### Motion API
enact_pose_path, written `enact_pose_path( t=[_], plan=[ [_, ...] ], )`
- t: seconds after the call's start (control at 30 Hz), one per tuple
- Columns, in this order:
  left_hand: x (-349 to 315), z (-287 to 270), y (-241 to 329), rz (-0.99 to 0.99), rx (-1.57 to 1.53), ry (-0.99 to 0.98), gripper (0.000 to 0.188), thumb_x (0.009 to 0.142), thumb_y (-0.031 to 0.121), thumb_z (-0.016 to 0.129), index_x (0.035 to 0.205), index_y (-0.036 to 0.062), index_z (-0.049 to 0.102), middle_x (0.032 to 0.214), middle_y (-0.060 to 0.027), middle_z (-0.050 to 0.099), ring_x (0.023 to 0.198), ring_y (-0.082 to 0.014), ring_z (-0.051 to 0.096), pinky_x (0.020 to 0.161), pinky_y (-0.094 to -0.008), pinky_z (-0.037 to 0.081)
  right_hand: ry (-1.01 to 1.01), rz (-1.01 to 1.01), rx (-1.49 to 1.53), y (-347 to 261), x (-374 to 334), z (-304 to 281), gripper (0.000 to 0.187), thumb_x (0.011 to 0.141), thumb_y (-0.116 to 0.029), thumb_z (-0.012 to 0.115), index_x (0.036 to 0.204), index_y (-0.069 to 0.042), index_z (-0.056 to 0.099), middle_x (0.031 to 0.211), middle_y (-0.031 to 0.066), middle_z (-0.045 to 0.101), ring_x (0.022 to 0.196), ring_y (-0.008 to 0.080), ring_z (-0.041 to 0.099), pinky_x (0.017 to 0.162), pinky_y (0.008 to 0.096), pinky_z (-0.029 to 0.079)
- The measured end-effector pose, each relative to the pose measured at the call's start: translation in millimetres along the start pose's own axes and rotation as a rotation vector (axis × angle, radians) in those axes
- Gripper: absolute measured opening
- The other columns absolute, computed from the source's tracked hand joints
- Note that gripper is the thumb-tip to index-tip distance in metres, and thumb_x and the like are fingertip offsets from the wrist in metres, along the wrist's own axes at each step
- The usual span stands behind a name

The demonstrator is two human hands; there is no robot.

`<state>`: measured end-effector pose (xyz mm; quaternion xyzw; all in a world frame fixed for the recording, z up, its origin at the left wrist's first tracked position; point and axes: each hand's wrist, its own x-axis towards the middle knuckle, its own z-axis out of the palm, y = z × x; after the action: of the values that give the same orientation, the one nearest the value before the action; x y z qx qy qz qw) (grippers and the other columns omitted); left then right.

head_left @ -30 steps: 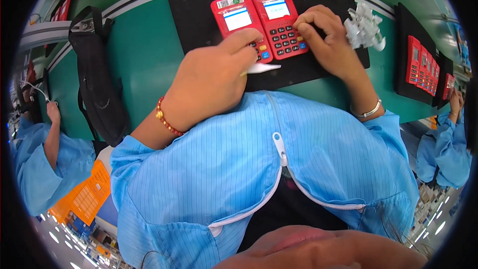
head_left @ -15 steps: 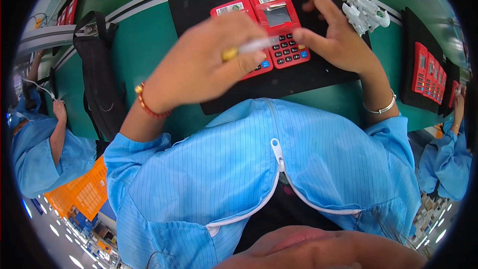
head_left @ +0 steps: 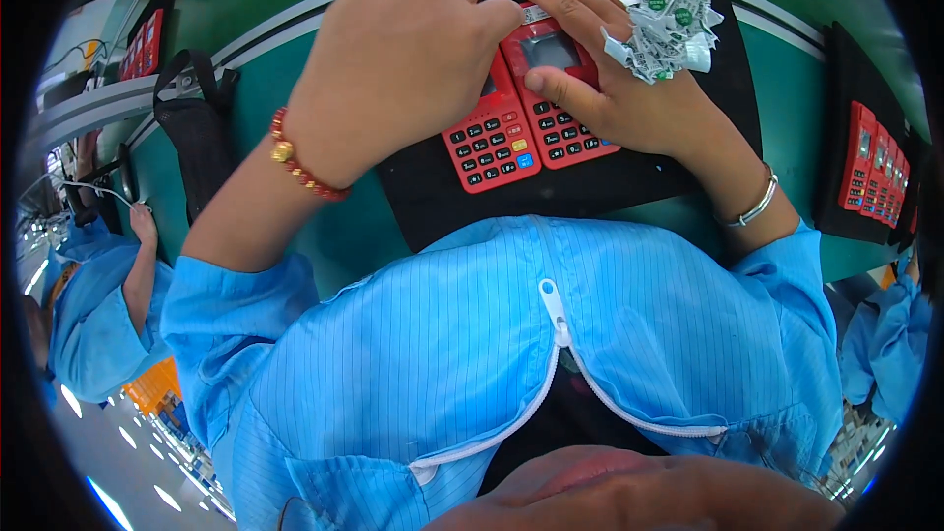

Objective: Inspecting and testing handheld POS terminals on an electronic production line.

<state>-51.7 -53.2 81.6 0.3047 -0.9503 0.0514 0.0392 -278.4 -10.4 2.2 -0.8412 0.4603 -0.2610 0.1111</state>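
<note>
Two red card terminals [head_left: 492, 143] with black, yellow and blue keys lie side by side on a black mat [head_left: 433, 202]. My left hand [head_left: 408, 69] is closed over the upper part of the left terminal, its thumb and forefinger pinched by the label at the right terminal's top. Whatever it grips is hidden. My right hand [head_left: 610, 88] lies open across the right terminal, fingers spread, thumb beside the screen. A bunch of crumpled white strips [head_left: 669, 20] with green marks overlaps the back of my right hand; I cannot tell whether it is stuck there.
A black bag [head_left: 197, 138] hangs at the left by a metal rail. More red terminals [head_left: 873, 167] stand in a row on another dark mat at the right. People in blue smocks work at the left [head_left: 103, 295] and right [head_left: 890, 334].
My left hand has moved up and turned; the yellow-ended, pen-like tool it held is out of sight. My right hand has flattened over the right terminal. The white bunch appears further left.
</note>
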Motion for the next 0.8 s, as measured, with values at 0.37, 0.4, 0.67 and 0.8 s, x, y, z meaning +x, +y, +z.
enact_pose_path(
  t=[0.37, 0.4, 0.67, 0.8],
  plan=[
    [8, 39, -9, -0.053, -0.410, 0.247, 0.023, 0.094, 0.022, 0.071, 0.114, 0.0110, 0.073, 0.088, -0.0095, 0.067, 0.076, -0.0266, 0.066, 0.066, -0.0342, 0.052, 0.000, 0.057, 0.026, -2, -3, 3, 0.090, 0.093, -0.055, 0.067, 0.157, -0.002, 0.031, 0.158, 0.0215, 0.040, 0.149, 0.0352, 0.036, 0.126, 0.0474, 0.023],
    [13, 44, -1, -0.097, -0.405, 0.300, 0.021, 0.094, 0.022, 0.071, 0.111, 0.0097, 0.073, 0.088, -0.0094, 0.068, 0.076, -0.0261, 0.067, 0.066, -0.0334, 0.052, -0.028, 0.066, 0.011, -2, -3, 2, 0.090, 0.093, -0.056, 0.067, 0.157, -0.003, 0.032, 0.158, 0.0221, 0.040, 0.150, 0.0354, 0.036, 0.125, 0.0472, 0.024],
    [25, 8, 34, 0.078, -0.547, 0.198, 0.035, 0.088, 0.021, 0.074, 0.121, 0.0137, 0.067, 0.103, -0.0099, 0.068, 0.090, -0.0313, 0.067, 0.077, -0.0369, 0.054, 0.057, -0.200, -0.164, 7, -6, 4, 0.061, 0.089, -0.041, 0.074, 0.140, -0.012, 0.057, 0.145, 0.0178, 0.055, 0.139, 0.0363, 0.049, 0.119, 0.0485, 0.034],
    [-25, -14, -4, -0.139, -0.449, 0.127, 0.035, 0.096, 0.025, 0.067, 0.130, 0.0171, 0.064, 0.094, -0.0110, 0.063, 0.084, -0.0293, 0.065, 0.074, -0.0367, 0.053, 0.054, -0.051, -0.072, -9, -1, -5, 0.065, 0.087, -0.044, 0.077, 0.144, -0.019, 0.056, 0.153, 0.0215, 0.047, 0.143, 0.0398, 0.045, 0.116, 0.0516, 0.037]
  ],
)
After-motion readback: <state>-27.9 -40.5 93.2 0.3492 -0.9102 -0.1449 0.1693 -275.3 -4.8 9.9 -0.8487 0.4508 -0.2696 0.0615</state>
